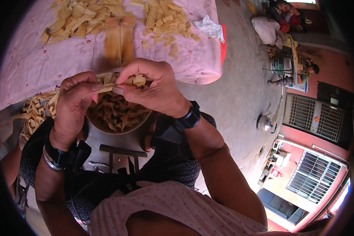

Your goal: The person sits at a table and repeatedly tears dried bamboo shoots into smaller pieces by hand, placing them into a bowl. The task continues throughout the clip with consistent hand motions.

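Observation:
Between my two hands a pale yellow strip of dried plant material (106, 88) is pinched. My left hand (76, 100) holds its left end between thumb and fingers. My right hand (153, 88) grips the other end, with a small folded bundle of the same material (138, 80) at its fingers. Below them a round bowl (118, 133) holds many twisted dried pieces (118, 113). Just beyond my hands, a brown wooden board (119, 41) lies on the pink tablecloth (88, 56), between two piles of flat dried strips (85, 17) (165, 20).
Long curly strips (38, 109) hang at the left beside my leg. A crumpled white cloth or paper (210, 27) lies at the table's right corner. A low stool (123, 151) stands between my legs. A kettle (265, 123) is on the floor at right, with other people farther off.

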`<state>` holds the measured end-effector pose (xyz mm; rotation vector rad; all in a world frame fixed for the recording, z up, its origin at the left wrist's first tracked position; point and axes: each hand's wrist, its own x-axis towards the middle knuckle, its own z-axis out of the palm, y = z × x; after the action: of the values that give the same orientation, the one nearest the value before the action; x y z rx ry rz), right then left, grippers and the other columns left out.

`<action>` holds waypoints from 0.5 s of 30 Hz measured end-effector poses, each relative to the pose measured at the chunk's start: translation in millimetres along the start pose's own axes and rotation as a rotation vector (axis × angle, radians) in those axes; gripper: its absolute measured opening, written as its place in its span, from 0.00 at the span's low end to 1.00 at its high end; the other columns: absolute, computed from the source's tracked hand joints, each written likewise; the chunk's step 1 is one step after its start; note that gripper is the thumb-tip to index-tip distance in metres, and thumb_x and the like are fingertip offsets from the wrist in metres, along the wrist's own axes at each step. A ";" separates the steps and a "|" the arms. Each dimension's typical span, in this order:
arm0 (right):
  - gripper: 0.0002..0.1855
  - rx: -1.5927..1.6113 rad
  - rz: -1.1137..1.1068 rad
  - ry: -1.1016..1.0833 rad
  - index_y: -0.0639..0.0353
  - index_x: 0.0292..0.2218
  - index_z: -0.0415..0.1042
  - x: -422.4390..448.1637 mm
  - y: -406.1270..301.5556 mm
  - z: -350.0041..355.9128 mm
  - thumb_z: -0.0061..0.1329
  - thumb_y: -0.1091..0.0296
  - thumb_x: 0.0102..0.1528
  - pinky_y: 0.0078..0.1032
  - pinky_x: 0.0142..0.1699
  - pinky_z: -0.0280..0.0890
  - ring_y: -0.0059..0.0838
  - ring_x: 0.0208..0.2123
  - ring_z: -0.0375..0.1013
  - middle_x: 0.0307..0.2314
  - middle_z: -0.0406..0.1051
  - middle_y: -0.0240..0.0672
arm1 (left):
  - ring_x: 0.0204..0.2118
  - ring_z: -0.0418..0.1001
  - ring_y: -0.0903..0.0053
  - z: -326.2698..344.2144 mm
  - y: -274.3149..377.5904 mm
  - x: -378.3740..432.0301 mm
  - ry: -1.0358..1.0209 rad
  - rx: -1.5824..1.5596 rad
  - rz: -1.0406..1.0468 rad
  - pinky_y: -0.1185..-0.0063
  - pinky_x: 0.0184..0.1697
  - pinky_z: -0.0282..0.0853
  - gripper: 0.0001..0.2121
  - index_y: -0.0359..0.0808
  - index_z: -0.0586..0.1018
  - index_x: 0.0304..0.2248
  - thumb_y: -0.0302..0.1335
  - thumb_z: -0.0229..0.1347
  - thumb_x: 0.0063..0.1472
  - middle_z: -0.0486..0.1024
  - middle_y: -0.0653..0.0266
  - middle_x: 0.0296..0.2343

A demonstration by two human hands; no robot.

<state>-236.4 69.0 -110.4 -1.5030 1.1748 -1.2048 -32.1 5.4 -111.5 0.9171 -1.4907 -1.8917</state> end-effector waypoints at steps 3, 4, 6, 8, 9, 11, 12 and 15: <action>0.06 0.089 0.097 0.044 0.63 0.30 0.70 -1.3 1.7 -0.5 0.53 0.81 0.49 0.11 0.29 0.64 0.14 0.25 0.70 0.23 0.72 0.29 | 0.21 0.59 0.90 -3.3 4.8 1.4 0.035 -0.158 -0.122 0.88 0.24 0.53 0.07 0.31 0.74 0.23 0.26 0.51 0.55 0.66 0.72 0.18; 0.06 0.101 0.133 0.057 0.64 0.30 0.70 -0.6 0.9 -0.6 0.53 0.81 0.49 0.11 0.27 0.64 0.14 0.24 0.70 0.22 0.72 0.30 | 0.20 0.58 0.90 -4.3 7.7 2.5 0.023 -0.128 -0.155 0.88 0.24 0.53 0.08 0.31 0.74 0.23 0.27 0.51 0.55 0.66 0.73 0.17; 0.05 0.146 0.192 0.101 0.64 0.30 0.69 3.2 -0.1 -5.8 0.52 0.81 0.50 0.11 0.24 0.64 0.14 0.21 0.70 0.21 0.72 0.33 | 0.19 0.56 0.91 -5.1 15.1 9.8 -0.004 -0.071 -0.208 0.88 0.23 0.51 0.08 0.31 0.74 0.23 0.28 0.52 0.56 0.65 0.74 0.16; 0.05 0.226 0.245 0.165 0.65 0.31 0.68 7.3 3.6 -13.4 0.51 0.81 0.51 0.12 0.20 0.63 0.14 0.19 0.70 0.20 0.72 0.35 | 0.17 0.54 0.91 -17.8 12.7 17.8 0.020 0.090 -0.137 0.88 0.22 0.50 0.09 0.32 0.74 0.23 0.29 0.52 0.56 0.65 0.76 0.16; 0.05 0.217 0.275 0.189 0.65 0.31 0.67 10.2 5.1 -16.6 0.50 0.81 0.52 0.12 0.21 0.63 0.16 0.19 0.70 0.21 0.72 0.37 | 0.17 0.54 0.92 -20.3 13.2 21.5 0.066 0.084 -0.120 0.88 0.21 0.50 0.09 0.34 0.73 0.23 0.30 0.52 0.56 0.64 0.76 0.15; 0.04 0.270 0.273 0.238 0.65 0.31 0.67 17.5 9.2 -23.0 0.50 0.80 0.52 0.12 0.20 0.63 0.16 0.19 0.70 0.21 0.72 0.37 | 0.16 0.54 0.92 -27.1 16.6 28.8 0.067 0.090 -0.074 0.88 0.21 0.49 0.08 0.35 0.74 0.24 0.30 0.52 0.56 0.64 0.77 0.15; 0.04 0.295 0.272 0.262 0.65 0.31 0.67 21.1 11.9 -26.4 0.50 0.80 0.52 0.12 0.20 0.63 0.16 0.19 0.70 0.22 0.72 0.38 | 0.16 0.54 0.92 -28.9 18.1 33.2 0.068 0.092 -0.051 0.88 0.21 0.49 0.08 0.35 0.74 0.24 0.30 0.52 0.56 0.64 0.77 0.15; 0.05 0.355 0.251 0.297 0.64 0.30 0.67 31.4 25.0 -29.4 0.50 0.80 0.52 0.13 0.20 0.62 0.15 0.18 0.69 0.20 0.72 0.36 | 0.15 0.52 0.92 -32.8 12.7 49.2 0.092 0.068 -0.033 0.88 0.20 0.48 0.07 0.36 0.73 0.24 0.29 0.53 0.56 0.64 0.78 0.15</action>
<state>-266.3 31.7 -124.1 -0.9075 1.2213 -1.4049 -36.0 -55.0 -112.5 1.0517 -1.5012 -1.8061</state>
